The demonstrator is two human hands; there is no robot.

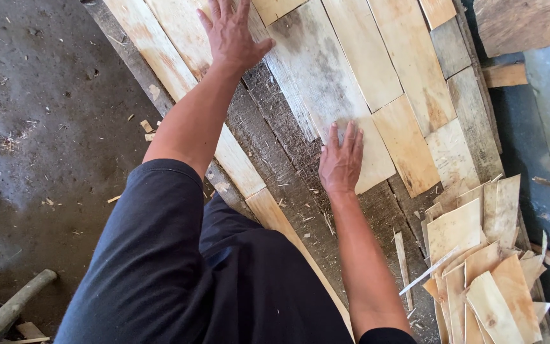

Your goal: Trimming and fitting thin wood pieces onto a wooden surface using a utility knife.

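My left hand [230,33] lies flat, fingers spread, on pale wood veneer sheets [179,25] at the far end of a rough dark workbench [268,153]. Closer to me, my right hand [340,160] presses flat on the near end of a long, grey-stained veneer sheet [326,83]. More pale veneer strips [408,64] lie side by side to the right of it. Neither hand grips anything.
A loose pile of small veneer offcuts [479,267] sits at the bench's near right. A long pale plank [237,159] runs along the bench's left edge. The dirt floor [39,127] with wood chips is on the left, and a round wooden pole [11,309] lies at bottom left.
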